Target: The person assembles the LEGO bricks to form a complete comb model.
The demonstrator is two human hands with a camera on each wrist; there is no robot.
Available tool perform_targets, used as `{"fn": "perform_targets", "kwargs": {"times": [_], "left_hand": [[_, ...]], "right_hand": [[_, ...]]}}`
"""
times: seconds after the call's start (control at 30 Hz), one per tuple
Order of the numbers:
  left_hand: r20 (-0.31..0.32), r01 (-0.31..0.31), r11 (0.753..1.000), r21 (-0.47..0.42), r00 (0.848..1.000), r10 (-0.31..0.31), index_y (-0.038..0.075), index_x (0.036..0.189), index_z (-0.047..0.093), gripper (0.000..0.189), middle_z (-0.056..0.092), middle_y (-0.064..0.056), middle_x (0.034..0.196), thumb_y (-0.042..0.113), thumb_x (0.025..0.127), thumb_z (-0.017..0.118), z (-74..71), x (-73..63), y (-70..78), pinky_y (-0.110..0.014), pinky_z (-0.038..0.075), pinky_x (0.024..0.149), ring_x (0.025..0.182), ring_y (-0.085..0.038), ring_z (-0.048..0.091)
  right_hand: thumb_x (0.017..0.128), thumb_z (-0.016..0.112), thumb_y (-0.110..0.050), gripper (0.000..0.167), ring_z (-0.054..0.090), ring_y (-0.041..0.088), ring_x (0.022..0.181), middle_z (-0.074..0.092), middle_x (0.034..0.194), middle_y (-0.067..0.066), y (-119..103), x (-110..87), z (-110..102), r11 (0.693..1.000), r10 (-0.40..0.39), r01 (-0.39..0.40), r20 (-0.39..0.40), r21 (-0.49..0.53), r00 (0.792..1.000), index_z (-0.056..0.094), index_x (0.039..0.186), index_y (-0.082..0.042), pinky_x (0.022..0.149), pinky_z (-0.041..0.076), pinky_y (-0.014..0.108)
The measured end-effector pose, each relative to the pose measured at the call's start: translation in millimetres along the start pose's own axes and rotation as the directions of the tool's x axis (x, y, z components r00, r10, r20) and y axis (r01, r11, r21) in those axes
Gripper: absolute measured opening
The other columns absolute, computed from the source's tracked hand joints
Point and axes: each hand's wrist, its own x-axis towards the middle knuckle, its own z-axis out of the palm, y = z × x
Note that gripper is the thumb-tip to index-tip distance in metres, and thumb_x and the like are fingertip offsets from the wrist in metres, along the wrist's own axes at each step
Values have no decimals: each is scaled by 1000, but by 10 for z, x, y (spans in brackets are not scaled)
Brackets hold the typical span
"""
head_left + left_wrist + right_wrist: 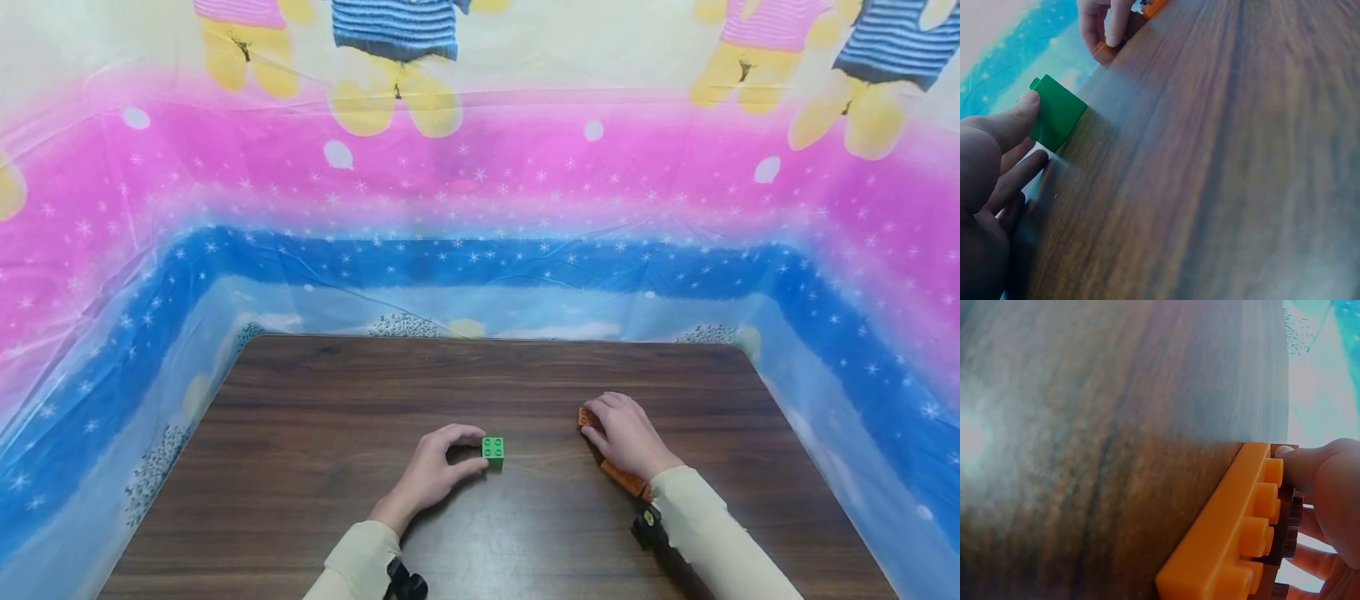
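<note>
My left hand (pixel 433 467) pinches a small green toy building brick (pixel 492 451) between thumb and fingertips, studs facing up. In the left wrist view the thumb lies on one side of this green brick (pixel 1057 115), close over the wooden table. Farther right, my right hand (pixel 630 433) grips an orange-brown brick (pixel 584 418), its thumb against the near end. A longer bright orange brick (pixel 624 479) lies under the wrist. In the right wrist view that orange brick (pixel 1207 540) shows a row of studs beside the darker gripped one, which is partly hidden by the hand.
The dark wood-grain table (pixel 337 392) reaches back to a patterned cloth (pixel 465 267) that hangs behind it and along both sides. A black wrist camera (pixel 405 579) sits under the left sleeve, another (pixel 648 525) beside the right sleeve.
</note>
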Motion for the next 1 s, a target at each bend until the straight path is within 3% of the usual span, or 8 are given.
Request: {"fn": "perform_targets", "kwargs": {"times": [0.67, 1.0], "left_hand": [[-7, 15, 999, -30, 1000, -16, 18, 124, 72, 35, 74, 8, 117, 23, 91, 84, 17, -12, -22, -40, 54, 100, 110, -11, 69], [-19, 12, 999, -35, 1000, -12, 18, 124, 73, 35, 74, 8, 117, 21, 91, 84, 22, -17, -21, -39, 54, 100, 109, -10, 69]], "right_hand": [[98, 77, -30, 43, 60, 33, 124, 69, 124, 12, -122, 3, -71, 987, 112, -115, 32, 108, 993, 68, 133, -6, 102, 51, 56], [99, 76, -29, 40, 63, 29, 112, 69, 120, 9, -243, 13, -128, 969, 92, -86, -13, 230, 996, 68, 132, -7, 93, 54, 52]]}}
